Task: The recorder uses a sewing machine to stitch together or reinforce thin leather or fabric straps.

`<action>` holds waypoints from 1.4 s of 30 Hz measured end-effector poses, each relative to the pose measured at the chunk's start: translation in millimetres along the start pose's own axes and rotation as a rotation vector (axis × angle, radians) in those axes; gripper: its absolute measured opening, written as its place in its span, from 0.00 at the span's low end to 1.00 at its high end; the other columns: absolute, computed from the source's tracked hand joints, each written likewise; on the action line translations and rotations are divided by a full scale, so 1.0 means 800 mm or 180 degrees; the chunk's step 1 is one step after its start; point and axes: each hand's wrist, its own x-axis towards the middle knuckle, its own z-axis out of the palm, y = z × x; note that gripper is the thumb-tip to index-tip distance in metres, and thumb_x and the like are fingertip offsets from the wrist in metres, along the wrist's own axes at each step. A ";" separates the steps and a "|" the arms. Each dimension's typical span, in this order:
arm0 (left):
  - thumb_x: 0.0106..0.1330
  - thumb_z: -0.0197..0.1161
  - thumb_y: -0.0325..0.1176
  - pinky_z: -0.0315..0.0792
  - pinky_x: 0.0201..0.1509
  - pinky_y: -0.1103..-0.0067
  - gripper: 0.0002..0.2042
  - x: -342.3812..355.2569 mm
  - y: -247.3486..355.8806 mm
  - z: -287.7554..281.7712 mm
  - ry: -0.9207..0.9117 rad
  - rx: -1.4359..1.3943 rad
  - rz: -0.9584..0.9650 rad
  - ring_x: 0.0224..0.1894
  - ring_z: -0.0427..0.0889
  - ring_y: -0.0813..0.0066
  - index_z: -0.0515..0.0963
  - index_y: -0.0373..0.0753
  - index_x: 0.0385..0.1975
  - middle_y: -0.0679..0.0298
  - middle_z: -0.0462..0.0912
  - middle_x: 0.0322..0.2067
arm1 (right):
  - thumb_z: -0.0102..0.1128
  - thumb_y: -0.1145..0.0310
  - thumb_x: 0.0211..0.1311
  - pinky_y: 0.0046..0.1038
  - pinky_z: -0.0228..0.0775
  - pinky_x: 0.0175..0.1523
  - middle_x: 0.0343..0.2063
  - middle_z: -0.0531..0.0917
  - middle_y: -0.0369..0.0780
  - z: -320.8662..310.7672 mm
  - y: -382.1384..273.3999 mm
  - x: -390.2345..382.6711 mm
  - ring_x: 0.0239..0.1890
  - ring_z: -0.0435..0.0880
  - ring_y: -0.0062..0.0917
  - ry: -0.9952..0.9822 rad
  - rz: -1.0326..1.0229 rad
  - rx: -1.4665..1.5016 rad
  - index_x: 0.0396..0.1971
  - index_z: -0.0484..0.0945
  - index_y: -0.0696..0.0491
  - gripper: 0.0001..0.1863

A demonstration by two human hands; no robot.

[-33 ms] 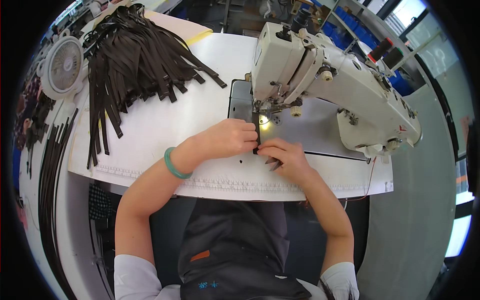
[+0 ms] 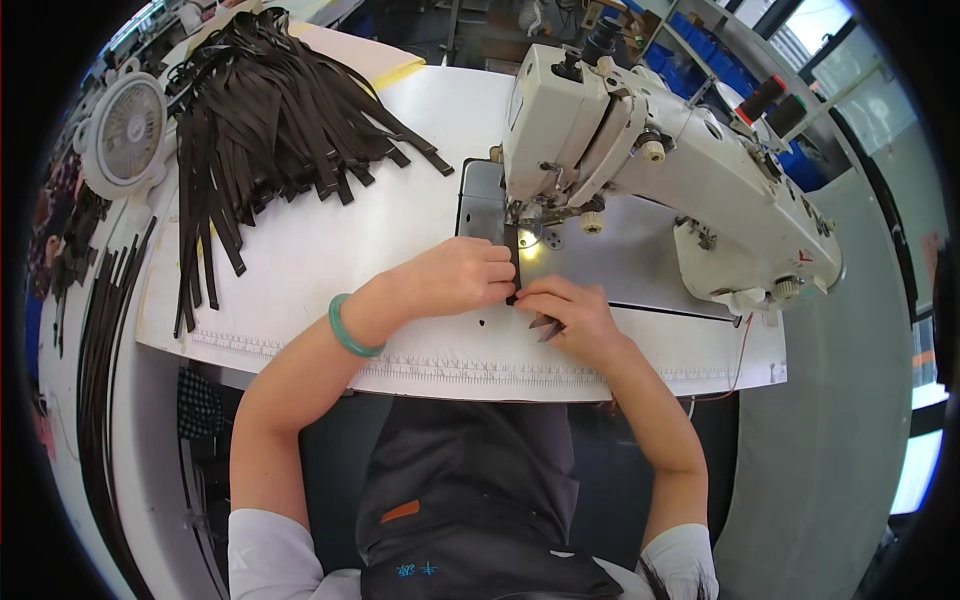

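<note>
A narrow dark strap (image 2: 512,238) lies under the needle area of a white sewing machine (image 2: 560,120). My left hand (image 2: 465,275), below a green bangle, has curled fingers closed on the strap. Just to its right, my right hand (image 2: 575,320) pinches the near end of the same strap, with a small metal tool (image 2: 547,330), apparently thread snips, tucked in its fingers. A lit spot shows on the metal bed plate (image 2: 640,260) beside the strap.
A large heap of dark straps (image 2: 270,120) covers the back left of the white worktable (image 2: 380,220). Further left are a small white fan (image 2: 125,130) and long hanging strips (image 2: 105,380). Thread spools (image 2: 760,100) stand behind the machine. Blue bins (image 2: 720,65) fill a rear shelf.
</note>
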 end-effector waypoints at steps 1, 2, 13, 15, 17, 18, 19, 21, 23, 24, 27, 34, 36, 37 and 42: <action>0.42 0.58 0.27 0.71 0.31 0.79 0.06 -0.001 0.000 0.000 -0.0017 0.0001 0.0001 0.30 0.74 0.72 0.76 0.36 0.22 0.66 0.74 0.25 | 0.59 0.83 0.30 0.23 0.73 0.28 0.33 0.80 0.32 0.000 -0.001 0.001 0.25 0.81 0.24 0.0003 0.0002 0.0001 0.30 0.79 0.53 0.19; 0.42 0.58 0.27 0.72 0.31 0.79 0.06 -0.001 0.000 0.000 -0.0034 0.0003 0.0002 0.30 0.74 0.72 0.75 0.36 0.22 0.66 0.74 0.25 | 0.59 0.83 0.30 0.23 0.72 0.28 0.33 0.80 0.32 -0.001 -0.002 0.004 0.25 0.80 0.24 -0.0049 0.0005 -0.0097 0.30 0.79 0.52 0.19; 0.44 0.62 0.27 0.72 0.32 0.79 0.05 -0.003 -0.010 0.007 0.0042 0.0116 -0.0557 0.32 0.74 0.73 0.76 0.37 0.22 0.68 0.74 0.27 | 0.56 0.84 0.35 0.25 0.74 0.34 0.40 0.80 0.32 -0.007 0.012 0.023 0.32 0.81 0.29 -0.0453 0.0332 -0.0399 0.35 0.80 0.51 0.21; 0.44 0.63 0.27 0.72 0.32 0.80 0.05 -0.004 -0.014 0.009 0.0063 0.0115 -0.0682 0.32 0.74 0.73 0.77 0.37 0.23 0.68 0.74 0.27 | 0.57 0.80 0.37 0.27 0.72 0.32 0.42 0.79 0.30 -0.006 0.022 0.027 0.33 0.80 0.26 -0.0518 0.0263 -0.0590 0.37 0.79 0.49 0.20; 0.45 0.64 0.27 0.72 0.33 0.79 0.07 -0.004 -0.019 0.010 0.0172 0.0230 -0.0759 0.32 0.74 0.73 0.78 0.37 0.26 0.67 0.74 0.28 | 0.57 0.79 0.37 0.27 0.72 0.33 0.42 0.79 0.30 -0.004 0.028 0.030 0.34 0.80 0.27 -0.0512 0.0311 -0.0619 0.37 0.78 0.49 0.21; 0.45 0.64 0.27 0.72 0.33 0.79 0.07 -0.004 -0.021 0.011 0.0165 0.0231 -0.0753 0.32 0.74 0.73 0.78 0.37 0.26 0.67 0.74 0.28 | 0.58 0.79 0.38 0.27 0.73 0.33 0.42 0.78 0.30 -0.003 0.029 0.031 0.34 0.80 0.27 -0.0518 0.0356 -0.0654 0.38 0.78 0.49 0.21; 0.45 0.64 0.27 0.72 0.33 0.79 0.08 -0.004 -0.023 0.012 0.0182 0.0210 -0.0843 0.32 0.74 0.72 0.79 0.37 0.27 0.67 0.74 0.28 | 0.58 0.79 0.38 0.27 0.73 0.33 0.42 0.78 0.30 -0.003 0.030 0.031 0.34 0.80 0.27 -0.0510 0.0354 -0.0655 0.38 0.78 0.49 0.21; 0.46 0.64 0.27 0.73 0.33 0.79 0.08 -0.003 -0.025 0.015 0.0202 0.0193 -0.0926 0.32 0.74 0.72 0.79 0.36 0.28 0.66 0.74 0.28 | 0.58 0.78 0.38 0.27 0.73 0.34 0.42 0.79 0.31 -0.004 0.031 0.032 0.33 0.80 0.28 -0.0362 0.0489 -0.0545 0.38 0.78 0.49 0.21; 0.48 0.64 0.28 0.73 0.34 0.78 0.07 -0.004 -0.028 0.017 0.0244 0.0221 -0.1075 0.32 0.74 0.71 0.79 0.36 0.28 0.66 0.74 0.28 | 0.58 0.79 0.38 0.27 0.73 0.33 0.40 0.79 0.31 -0.009 0.026 0.027 0.31 0.80 0.28 -0.0213 0.0520 -0.0485 0.38 0.78 0.49 0.21; 0.48 0.64 0.28 0.73 0.34 0.78 0.07 -0.005 -0.029 0.017 0.0251 0.0230 -0.1073 0.32 0.74 0.71 0.79 0.36 0.28 0.66 0.74 0.28 | 0.58 0.80 0.37 0.27 0.74 0.31 0.39 0.79 0.32 -0.014 0.021 0.021 0.30 0.81 0.28 -0.0069 0.0560 -0.0424 0.38 0.78 0.49 0.21; 0.49 0.63 0.28 0.73 0.34 0.78 0.07 -0.009 -0.028 0.021 0.0312 0.0193 -0.1190 0.33 0.74 0.70 0.78 0.35 0.28 0.66 0.75 0.29 | 0.58 0.82 0.40 0.22 0.71 0.27 0.36 0.80 0.35 -0.038 -0.003 0.005 0.25 0.80 0.23 0.0365 0.0904 0.0050 0.36 0.79 0.50 0.19; 0.52 0.58 0.26 0.70 0.46 0.73 0.06 0.002 -0.085 0.039 0.0399 0.0015 -0.1627 0.46 0.72 0.64 0.77 0.35 0.30 0.61 0.76 0.38 | 0.56 0.83 0.50 0.14 0.59 0.23 0.29 0.79 0.35 -0.078 0.003 -0.041 0.20 0.69 0.12 0.1302 0.1146 -0.0124 0.34 0.79 0.55 0.11; 0.52 0.57 0.26 0.69 0.49 0.73 0.07 -0.006 -0.098 0.041 0.0240 -0.0113 -0.1332 0.50 0.71 0.63 0.77 0.36 0.31 0.61 0.74 0.44 | 0.56 0.82 0.51 0.14 0.58 0.22 0.28 0.79 0.35 -0.079 0.003 -0.050 0.19 0.68 0.12 0.1362 0.1117 -0.0173 0.34 0.79 0.55 0.11; 0.53 0.56 0.26 0.67 0.51 0.71 0.08 -0.004 -0.099 0.039 0.0006 -0.0197 -0.1437 0.52 0.69 0.62 0.77 0.37 0.32 0.61 0.74 0.45 | 0.56 0.82 0.51 0.14 0.57 0.22 0.28 0.78 0.35 -0.082 0.003 -0.057 0.19 0.68 0.12 0.1433 0.1128 -0.0249 0.34 0.79 0.55 0.11; 0.55 0.53 0.27 0.61 0.56 0.68 0.10 0.001 -0.096 0.036 -0.0330 -0.0406 -0.1615 0.55 0.68 0.62 0.76 0.38 0.36 0.61 0.72 0.48 | 0.53 0.79 0.57 0.14 0.63 0.34 0.31 0.78 0.36 -0.120 0.028 -0.103 0.29 0.73 0.14 0.2035 0.1313 -0.0533 0.38 0.77 0.58 0.09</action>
